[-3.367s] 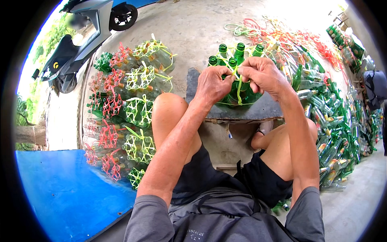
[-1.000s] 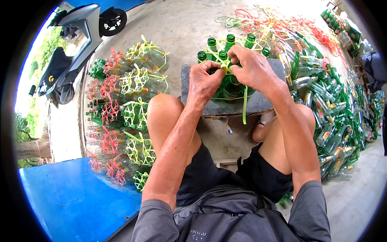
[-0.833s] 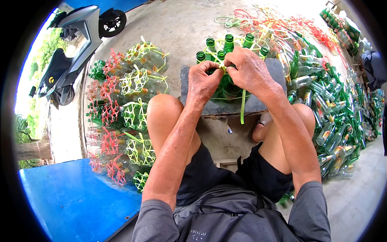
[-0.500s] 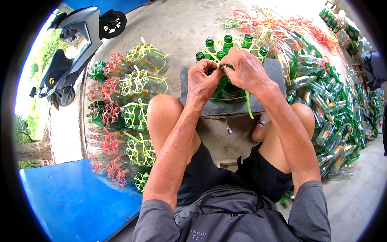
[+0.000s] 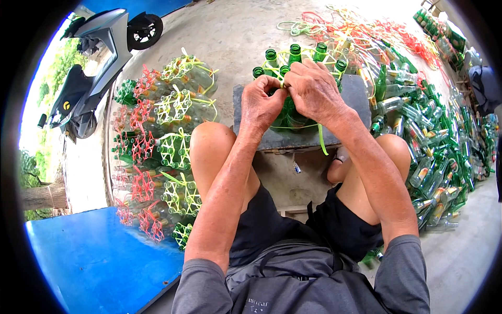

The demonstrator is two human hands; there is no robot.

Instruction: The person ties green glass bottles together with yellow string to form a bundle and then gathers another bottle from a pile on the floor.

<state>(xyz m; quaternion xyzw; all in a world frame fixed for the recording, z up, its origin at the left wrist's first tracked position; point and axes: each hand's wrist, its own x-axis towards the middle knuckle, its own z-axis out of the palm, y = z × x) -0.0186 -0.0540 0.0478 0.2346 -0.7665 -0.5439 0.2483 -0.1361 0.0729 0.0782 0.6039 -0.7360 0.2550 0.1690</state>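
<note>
Several green glass bottles (image 5: pixel 295 51) stand bundled with yellow-green plastic strap (image 5: pixel 322 138) on a dark board (image 5: pixel 355 104) between my knees. My left hand (image 5: pixel 261 102) is closed, thumb and forefinger pinching the strap at the front middle bottle necks. My right hand (image 5: pixel 312 91) meets it there, its fingers bent and pinched on the same strap, hiding part of the knot and of the bottles. A loose strap end hangs over the board's front right.
Bundled bottles (image 5: pixel 178 146) with red and yellow strapping are at left, beside a blue board (image 5: pixel 89 251) and a scooter (image 5: pixel 94 73). A heap of loose bottles (image 5: pixel 434 157) lies at right. Tangled red and green straps (image 5: pixel 366 31) lie at the back right.
Both hands have drawn closer together at the knot, my right fingers curling further over it. The hanging strap end lengthened after the earliest frame, then swung slightly right.
</note>
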